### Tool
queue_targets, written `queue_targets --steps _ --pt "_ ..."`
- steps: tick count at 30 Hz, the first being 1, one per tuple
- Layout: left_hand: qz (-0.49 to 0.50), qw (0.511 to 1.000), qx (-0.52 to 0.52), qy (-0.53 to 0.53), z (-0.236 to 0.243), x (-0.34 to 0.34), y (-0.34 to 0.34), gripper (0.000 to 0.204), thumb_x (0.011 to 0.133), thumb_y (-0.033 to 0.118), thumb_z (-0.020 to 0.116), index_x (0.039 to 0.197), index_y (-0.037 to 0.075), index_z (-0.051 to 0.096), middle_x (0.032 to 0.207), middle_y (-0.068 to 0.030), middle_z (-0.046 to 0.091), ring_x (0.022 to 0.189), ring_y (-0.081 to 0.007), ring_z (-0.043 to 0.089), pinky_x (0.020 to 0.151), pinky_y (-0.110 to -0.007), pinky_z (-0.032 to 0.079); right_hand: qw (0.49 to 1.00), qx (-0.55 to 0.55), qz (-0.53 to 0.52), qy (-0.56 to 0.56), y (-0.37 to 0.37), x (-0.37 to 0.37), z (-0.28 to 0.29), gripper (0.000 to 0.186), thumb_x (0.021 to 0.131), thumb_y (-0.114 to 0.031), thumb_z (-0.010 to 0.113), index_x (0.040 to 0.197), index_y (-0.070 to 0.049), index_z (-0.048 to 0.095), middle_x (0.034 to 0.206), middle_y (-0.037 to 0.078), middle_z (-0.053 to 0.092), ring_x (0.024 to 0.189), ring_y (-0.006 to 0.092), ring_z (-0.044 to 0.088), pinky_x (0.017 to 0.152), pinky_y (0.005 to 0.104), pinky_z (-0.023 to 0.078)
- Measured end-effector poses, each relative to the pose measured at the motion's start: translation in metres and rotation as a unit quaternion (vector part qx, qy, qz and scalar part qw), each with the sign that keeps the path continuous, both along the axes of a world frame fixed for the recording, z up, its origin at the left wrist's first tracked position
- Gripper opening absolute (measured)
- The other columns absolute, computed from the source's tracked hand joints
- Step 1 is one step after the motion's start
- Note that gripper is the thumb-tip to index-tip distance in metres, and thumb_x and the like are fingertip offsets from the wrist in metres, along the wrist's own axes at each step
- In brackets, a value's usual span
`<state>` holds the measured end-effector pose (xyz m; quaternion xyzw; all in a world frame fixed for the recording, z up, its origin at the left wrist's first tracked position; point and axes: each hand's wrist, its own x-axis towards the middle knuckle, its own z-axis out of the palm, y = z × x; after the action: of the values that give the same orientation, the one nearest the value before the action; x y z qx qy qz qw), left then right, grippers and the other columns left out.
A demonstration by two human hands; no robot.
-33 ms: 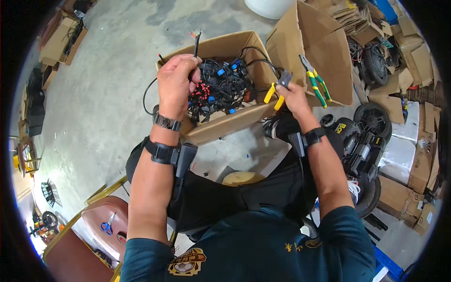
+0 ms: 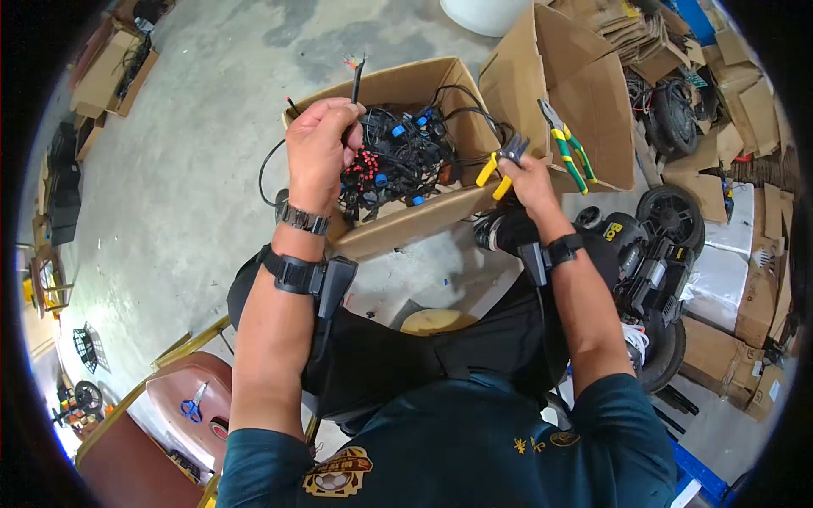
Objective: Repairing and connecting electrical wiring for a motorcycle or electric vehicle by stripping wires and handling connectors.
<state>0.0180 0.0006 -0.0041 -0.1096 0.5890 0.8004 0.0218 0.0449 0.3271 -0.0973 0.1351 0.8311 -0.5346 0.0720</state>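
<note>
Pinched in my left hand (image 2: pixel 322 144) is a black cable (image 2: pixel 357 80), upright, with thin coloured wires bared at its top. My right hand (image 2: pixel 529 182) grips a yellow-handled wire tool (image 2: pixel 495 168), dark jaws pointing up, at the right side of an open cardboard box (image 2: pixel 398 224). That box holds a tangle of black cables (image 2: pixel 406 152) with blue connectors (image 2: pixel 397 130) and small red pieces (image 2: pixel 364 165). Green-and-yellow pliers (image 2: pixel 572 152) stand out at the near side of a second open box (image 2: pixel 597 93), just right of my right hand.
Flattened cardboard (image 2: pixel 754 93), loose tyres (image 2: pixel 673 118), a black wheeled item (image 2: pixel 644 245) and white packages (image 2: pixel 720 262) crowd the right. A padded seat (image 2: pixel 174 389) with scissors (image 2: pixel 195 406) is at lower left. A white round container (image 2: pixel 483 13) stands at the back.
</note>
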Motion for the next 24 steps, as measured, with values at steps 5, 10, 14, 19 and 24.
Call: queue_targets --steps 5,10,14,19,24 --pt "-0.006 1.000 -0.024 -0.016 0.002 0.010 0.005 0.015 0.087 0.014 0.058 0.086 0.000 0.063 0.057 -0.0028 0.054 0.041 -0.0073 0.040 0.038 -0.022 0.028 0.996 -0.001 -0.061 -0.067 0.012 0.037 -0.038 0.020 0.087 -0.013 0.063 0.100 0.002 0.066 0.084 0.003 0.064 0.078 0.0118 0.055 0.072 0.0292 0.045" --pt "-0.018 0.999 -0.030 -0.001 -0.001 0.017 -0.001 0.014 0.086 0.014 0.057 0.086 0.001 0.064 0.057 -0.0020 0.054 0.040 -0.0069 0.040 0.037 -0.022 0.027 0.991 -0.042 -0.083 -0.093 0.001 0.050 -0.047 0.024 0.089 -0.013 0.062 0.108 0.001 0.063 0.089 0.004 0.064 0.075 0.0114 0.056 0.067 0.0264 0.046" --pt "-0.022 0.999 -0.036 -0.002 -0.001 0.019 -0.002 0.015 0.086 0.015 0.057 0.086 0.001 0.063 0.057 -0.0016 0.054 0.040 -0.0064 0.039 0.037 -0.021 0.026 0.989 -0.031 -0.095 -0.108 0.000 0.049 -0.049 0.027 0.088 -0.012 0.062 0.113 -0.001 0.061 0.094 0.004 0.063 0.077 0.0118 0.058 0.067 0.0255 0.049" --pt "-0.023 0.998 -0.048 -0.018 0.003 0.022 -0.004 0.015 0.086 0.015 0.057 0.086 0.002 0.063 0.057 -0.0017 0.054 0.040 -0.0062 0.040 0.037 -0.021 0.026 0.993 -0.021 -0.079 -0.080 -0.007 0.046 -0.048 0.032 0.088 -0.010 0.061 0.118 0.000 0.059 0.092 0.005 0.062 0.074 0.0118 0.057 0.065 0.0252 0.048" --pt "-0.032 0.998 -0.046 -0.009 0.004 0.023 -0.003 0.015 0.087 0.015 0.057 0.087 0.002 0.063 0.058 -0.0014 0.055 0.040 -0.0061 0.040 0.037 -0.021 0.026 0.997 -0.012 -0.052 -0.050 -0.001 0.043 -0.064 0.033 0.086 -0.012 0.062 0.117 0.003 0.060 0.086 0.009 0.064 0.073 0.0150 0.059 0.068 0.0288 0.047"
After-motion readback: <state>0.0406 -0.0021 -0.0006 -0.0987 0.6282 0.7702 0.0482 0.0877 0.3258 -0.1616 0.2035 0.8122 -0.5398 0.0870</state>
